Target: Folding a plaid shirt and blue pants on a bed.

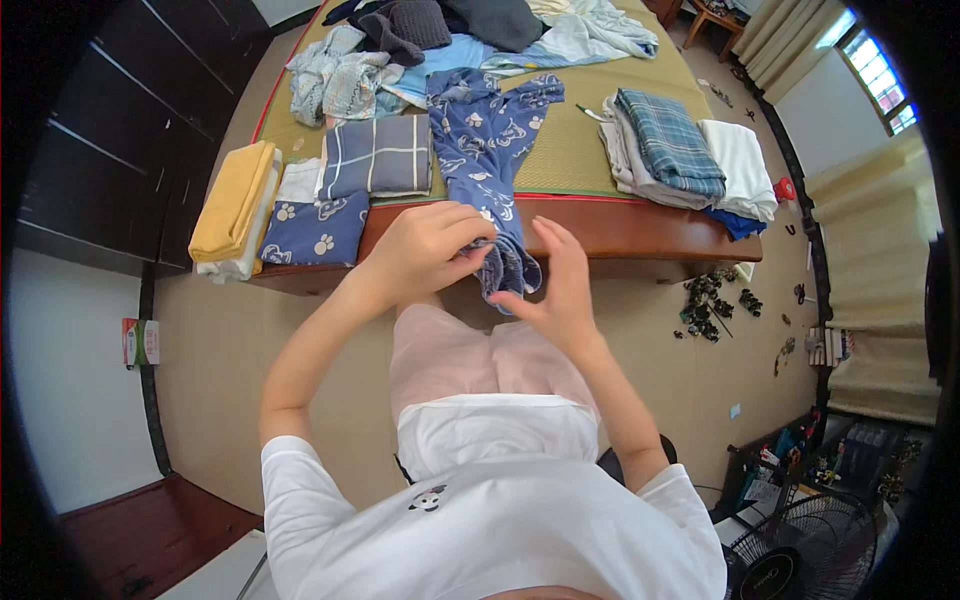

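A blue cotton garment printed with white paws and animal heads lies lengthwise over the bed, its far end spreading into two parts. Its near end hangs past the bed's front edge in a bunched, turned-back opening. My left hand pinches the left side of that opening between thumb and fingers. On the opposite side, my right hand has its fingers spread, the thumb close to the lower rim of the cloth; whether it touches is unclear. Left of the garment sit a folded grey-blue checked cloth and a folded blue paw-print piece.
Folded yellow cloth tops a pile at the bed's left corner. A folded teal plaid cloth and white cloth lie right. Loose clothes heap behind. Dark small pieces litter the floor; a fan stands lower right.
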Action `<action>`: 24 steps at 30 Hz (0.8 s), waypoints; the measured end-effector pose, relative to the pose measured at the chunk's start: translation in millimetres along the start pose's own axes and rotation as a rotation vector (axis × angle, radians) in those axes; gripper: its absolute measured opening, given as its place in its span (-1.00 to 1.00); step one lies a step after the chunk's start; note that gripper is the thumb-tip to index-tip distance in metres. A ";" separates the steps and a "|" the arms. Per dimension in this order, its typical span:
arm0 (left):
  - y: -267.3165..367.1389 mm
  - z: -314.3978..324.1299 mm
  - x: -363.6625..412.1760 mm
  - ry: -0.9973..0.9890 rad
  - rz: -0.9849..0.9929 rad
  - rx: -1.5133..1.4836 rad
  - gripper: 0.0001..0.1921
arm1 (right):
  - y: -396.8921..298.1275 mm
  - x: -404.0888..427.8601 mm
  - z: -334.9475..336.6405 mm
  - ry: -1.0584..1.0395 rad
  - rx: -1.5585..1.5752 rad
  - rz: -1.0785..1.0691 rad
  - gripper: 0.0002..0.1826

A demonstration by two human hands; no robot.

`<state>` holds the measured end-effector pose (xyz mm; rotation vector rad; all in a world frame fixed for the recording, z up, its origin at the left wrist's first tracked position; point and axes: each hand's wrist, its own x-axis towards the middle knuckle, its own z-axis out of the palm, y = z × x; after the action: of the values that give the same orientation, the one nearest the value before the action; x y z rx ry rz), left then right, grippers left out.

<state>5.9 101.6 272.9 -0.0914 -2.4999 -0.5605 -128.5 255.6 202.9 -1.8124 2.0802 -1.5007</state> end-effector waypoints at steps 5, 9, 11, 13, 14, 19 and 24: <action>4.9 4.1 19.6 0.049 0.045 0.033 -0.80 | -11.0 11.3 29.9 0.177 -0.044 -0.015 -0.22; 4.4 0.2 23.8 0.021 0.021 -0.002 -0.79 | 5.3 17.6 13.2 0.104 -0.050 -0.007 -0.50; 2.3 2.1 24.3 0.017 0.028 -0.005 -0.78 | 10.0 17.9 7.8 0.059 0.058 0.049 -0.64; 2.2 2.2 26.2 0.000 0.041 -0.013 -0.78 | 12.8 15.9 9.1 -0.024 0.190 0.186 -0.69; 5.3 4.5 27.7 -0.014 0.000 -0.048 -0.79 | 13.7 16.5 8.9 -0.018 0.190 0.189 -0.69; 8.4 5.5 31.9 0.008 -0.003 -0.045 -0.80 | 9.6 25.6 3.0 0.042 0.083 0.098 -0.61; 9.4 8.5 32.8 -0.002 0.049 -0.035 -0.82 | 6.7 23.8 2.2 0.040 -0.101 0.037 -0.51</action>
<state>-24.2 111.8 287.9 -0.1665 -2.4834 -0.5846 -140.3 235.2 210.5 -1.7794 2.2337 -1.4611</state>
